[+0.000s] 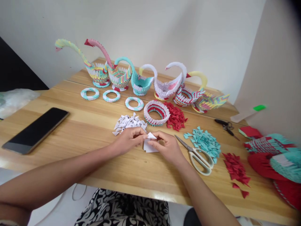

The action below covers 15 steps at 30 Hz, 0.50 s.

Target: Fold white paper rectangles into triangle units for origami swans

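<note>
Between my two hands is a small white piece of paper (pixel 151 136), folded to a point at its top. My left hand (pixel 131 138) pinches its left side, and my right hand (pixel 166 144) grips the right side with thumb and fingers. Below it, partly covered by my right thumb, lie white paper slips (pixel 149 148) on the table. Just behind my left hand is a heap of folded white paper triangles (pixel 128 123). A round basket of red, white and teal folded paper (pixel 156 113) stands behind my hands, beside a pile of red paper triangles (pixel 176 116).
Scissors (pixel 198 156) and teal triangles (pixel 205 141) lie right of my right hand, with more red triangles (pixel 236 169) beyond. Several paper swans (pixel 141 84) line the back, three paper rings (pixel 111 95) before them. A phone (pixel 36 130) lies at left on the wooden table (pixel 94 125).
</note>
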Each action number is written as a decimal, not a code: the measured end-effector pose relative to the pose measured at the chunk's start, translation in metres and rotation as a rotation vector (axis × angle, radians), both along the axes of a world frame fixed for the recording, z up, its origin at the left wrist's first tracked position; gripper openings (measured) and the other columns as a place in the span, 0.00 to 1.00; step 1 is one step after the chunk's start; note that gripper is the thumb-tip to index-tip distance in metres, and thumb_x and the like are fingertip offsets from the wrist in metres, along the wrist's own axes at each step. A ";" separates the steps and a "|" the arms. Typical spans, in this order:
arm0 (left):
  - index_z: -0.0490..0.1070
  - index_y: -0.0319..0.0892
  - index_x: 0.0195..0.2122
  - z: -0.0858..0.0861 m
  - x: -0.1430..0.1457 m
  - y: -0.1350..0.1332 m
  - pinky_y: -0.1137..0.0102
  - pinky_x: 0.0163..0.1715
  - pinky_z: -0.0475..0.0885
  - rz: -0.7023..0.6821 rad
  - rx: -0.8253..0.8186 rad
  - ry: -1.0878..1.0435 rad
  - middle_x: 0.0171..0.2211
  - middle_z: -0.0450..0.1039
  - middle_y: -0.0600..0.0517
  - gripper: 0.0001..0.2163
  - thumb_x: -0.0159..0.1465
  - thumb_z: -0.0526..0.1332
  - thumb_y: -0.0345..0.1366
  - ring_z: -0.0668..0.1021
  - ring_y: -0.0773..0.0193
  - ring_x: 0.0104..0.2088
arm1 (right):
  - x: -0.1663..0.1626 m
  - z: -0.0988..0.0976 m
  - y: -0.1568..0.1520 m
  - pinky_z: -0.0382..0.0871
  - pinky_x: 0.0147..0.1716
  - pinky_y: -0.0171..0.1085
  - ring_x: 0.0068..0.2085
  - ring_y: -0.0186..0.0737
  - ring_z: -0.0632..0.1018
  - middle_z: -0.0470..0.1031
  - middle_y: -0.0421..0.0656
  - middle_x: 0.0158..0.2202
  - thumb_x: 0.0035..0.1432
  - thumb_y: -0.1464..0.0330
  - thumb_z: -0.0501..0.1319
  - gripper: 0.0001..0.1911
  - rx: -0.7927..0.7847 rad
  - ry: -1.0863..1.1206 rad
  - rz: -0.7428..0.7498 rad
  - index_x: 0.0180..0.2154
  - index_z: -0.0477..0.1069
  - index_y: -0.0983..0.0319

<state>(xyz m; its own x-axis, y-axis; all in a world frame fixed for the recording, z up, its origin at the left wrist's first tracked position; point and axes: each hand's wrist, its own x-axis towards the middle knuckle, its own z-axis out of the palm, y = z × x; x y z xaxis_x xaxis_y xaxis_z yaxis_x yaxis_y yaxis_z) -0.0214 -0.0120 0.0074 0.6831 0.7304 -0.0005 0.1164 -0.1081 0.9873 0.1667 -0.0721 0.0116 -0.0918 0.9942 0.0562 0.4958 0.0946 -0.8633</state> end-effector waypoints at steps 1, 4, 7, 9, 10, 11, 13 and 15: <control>0.66 0.39 0.28 0.000 0.000 0.000 0.79 0.20 0.58 -0.003 0.000 0.002 0.20 0.63 0.58 0.10 0.63 0.56 0.39 0.64 0.73 0.20 | 0.000 0.000 0.000 0.64 0.33 0.33 0.32 0.37 0.73 0.76 0.40 0.31 0.56 0.63 0.64 0.08 0.022 -0.027 -0.004 0.37 0.75 0.60; 0.67 0.38 0.28 0.000 0.000 0.000 0.78 0.20 0.59 -0.019 -0.009 0.004 0.20 0.63 0.57 0.11 0.63 0.56 0.40 0.64 0.73 0.20 | 0.000 -0.002 0.001 0.64 0.34 0.34 0.33 0.38 0.73 0.76 0.40 0.32 0.59 0.64 0.62 0.07 0.067 -0.055 0.002 0.36 0.75 0.60; 0.67 0.38 0.28 0.001 -0.001 -0.001 0.78 0.21 0.59 -0.034 -0.013 0.007 0.20 0.64 0.57 0.11 0.63 0.56 0.40 0.64 0.73 0.20 | 0.000 -0.003 0.000 0.64 0.35 0.35 0.33 0.39 0.74 0.76 0.41 0.32 0.59 0.64 0.62 0.06 0.116 -0.084 0.006 0.35 0.75 0.60; 0.67 0.39 0.26 0.002 -0.001 -0.001 0.78 0.21 0.59 -0.037 0.010 0.013 0.20 0.64 0.57 0.12 0.63 0.56 0.41 0.64 0.72 0.21 | -0.001 -0.004 0.000 0.64 0.34 0.35 0.33 0.39 0.74 0.76 0.41 0.32 0.59 0.64 0.61 0.06 0.140 -0.096 0.002 0.35 0.75 0.60; 0.66 0.39 0.25 0.003 -0.001 -0.001 0.77 0.22 0.59 -0.040 0.026 0.018 0.20 0.64 0.57 0.13 0.63 0.56 0.41 0.64 0.72 0.21 | -0.001 -0.004 -0.001 0.64 0.34 0.35 0.32 0.39 0.74 0.76 0.41 0.31 0.60 0.64 0.61 0.07 0.144 -0.099 -0.003 0.35 0.75 0.60; 0.66 0.39 0.25 0.003 -0.001 -0.001 0.77 0.22 0.59 -0.042 0.045 0.024 0.20 0.64 0.57 0.13 0.63 0.56 0.41 0.65 0.72 0.21 | -0.001 -0.005 -0.001 0.64 0.34 0.35 0.32 0.38 0.74 0.76 0.41 0.31 0.60 0.63 0.61 0.07 0.142 -0.100 -0.006 0.35 0.75 0.60; 0.65 0.39 0.24 0.003 -0.002 -0.001 0.77 0.23 0.59 -0.044 0.087 0.037 0.20 0.64 0.57 0.13 0.64 0.56 0.40 0.65 0.72 0.22 | -0.001 -0.005 -0.002 0.64 0.33 0.34 0.31 0.38 0.74 0.76 0.41 0.30 0.60 0.63 0.61 0.08 0.130 -0.095 -0.006 0.34 0.74 0.60; 0.65 0.39 0.24 0.003 -0.002 0.000 0.77 0.24 0.59 -0.049 0.126 0.052 0.20 0.63 0.57 0.13 0.64 0.56 0.40 0.65 0.72 0.23 | -0.001 -0.005 -0.002 0.64 0.33 0.34 0.31 0.37 0.74 0.75 0.41 0.30 0.60 0.63 0.61 0.08 0.114 -0.087 0.002 0.34 0.74 0.60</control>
<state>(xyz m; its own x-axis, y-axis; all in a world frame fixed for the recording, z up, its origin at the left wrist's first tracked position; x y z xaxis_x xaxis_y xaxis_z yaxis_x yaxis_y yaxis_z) -0.0236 -0.0122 0.0103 0.7191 0.6929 0.0521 0.1591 -0.2372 0.9583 0.1654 -0.0741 0.0062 -0.1037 0.9816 0.1602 0.5682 0.1906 -0.8005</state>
